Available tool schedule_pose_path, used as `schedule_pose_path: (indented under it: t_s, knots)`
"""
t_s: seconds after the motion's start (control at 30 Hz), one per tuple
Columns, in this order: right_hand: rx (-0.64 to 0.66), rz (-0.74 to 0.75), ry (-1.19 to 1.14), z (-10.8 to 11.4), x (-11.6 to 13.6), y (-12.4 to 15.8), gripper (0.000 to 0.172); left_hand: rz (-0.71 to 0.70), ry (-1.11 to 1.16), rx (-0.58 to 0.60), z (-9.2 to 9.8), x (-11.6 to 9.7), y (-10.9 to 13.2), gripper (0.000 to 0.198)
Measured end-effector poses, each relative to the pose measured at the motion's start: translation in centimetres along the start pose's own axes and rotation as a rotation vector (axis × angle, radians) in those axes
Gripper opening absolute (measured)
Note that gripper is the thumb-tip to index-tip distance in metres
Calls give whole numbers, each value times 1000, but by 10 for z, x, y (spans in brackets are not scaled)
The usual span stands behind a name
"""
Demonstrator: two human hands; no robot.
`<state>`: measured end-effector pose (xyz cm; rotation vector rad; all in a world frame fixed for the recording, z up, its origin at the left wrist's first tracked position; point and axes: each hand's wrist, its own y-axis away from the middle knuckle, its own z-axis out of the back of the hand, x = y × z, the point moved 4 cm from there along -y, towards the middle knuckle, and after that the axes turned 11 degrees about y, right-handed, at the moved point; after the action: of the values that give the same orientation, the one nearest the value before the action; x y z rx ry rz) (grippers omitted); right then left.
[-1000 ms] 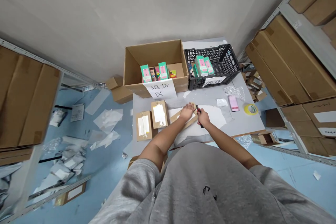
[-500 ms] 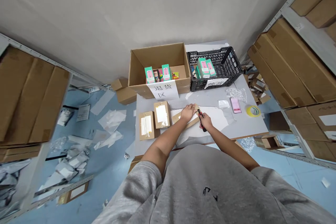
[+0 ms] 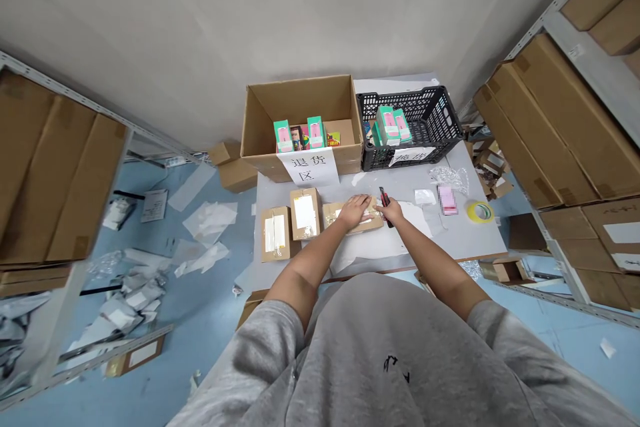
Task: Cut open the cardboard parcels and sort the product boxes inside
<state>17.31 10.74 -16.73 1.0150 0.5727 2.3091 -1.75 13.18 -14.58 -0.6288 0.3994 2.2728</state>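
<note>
Item: small cardboard box (image 3: 376,224), pressed under my flat, open left hand (image 3: 355,211). My right hand (image 3: 391,211), closed around a red-and-black box cutter (image 3: 384,197), sits at the box's 3 o'clock. Surface: grey table (image 3: 465,247), bearing two taped parcels (image 3: 305,213) at 9 o'clock, an open cardboard carton (image 3: 300,113) at 11, a black plastic crate (image 3: 410,130) at 1, and a yellow tape roll (image 3: 480,212) at 3. Room: blue floor (image 3: 150,180), plastic wrappers (image 3: 135,300) at 8 o'clock.

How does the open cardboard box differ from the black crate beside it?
The cardboard box is brown with solid walls; the black plastic crate has perforated walls. The box looks larger than the crate. Both have paper signs on their fronts and hold teal-and-pink packages.
</note>
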Motion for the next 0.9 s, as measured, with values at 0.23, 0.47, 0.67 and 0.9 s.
schedule_pose_path:
  t_s: [0.23,0.47,0.67,0.9]
  knots:
    - [-61,35,64,-4,3,-6,41,114,1,-27,-25,-28,20,80]
    - [132,198,-186,8,-40,34,60,111,10,-45,-35,-23,8,70]
    - [300,273,-155,11,-65,56,71,67,34,-100,-38,-16,0,63]
    - [266,258,-141,3,-60,52,65,1,25,-132,-42,-18,5,59]
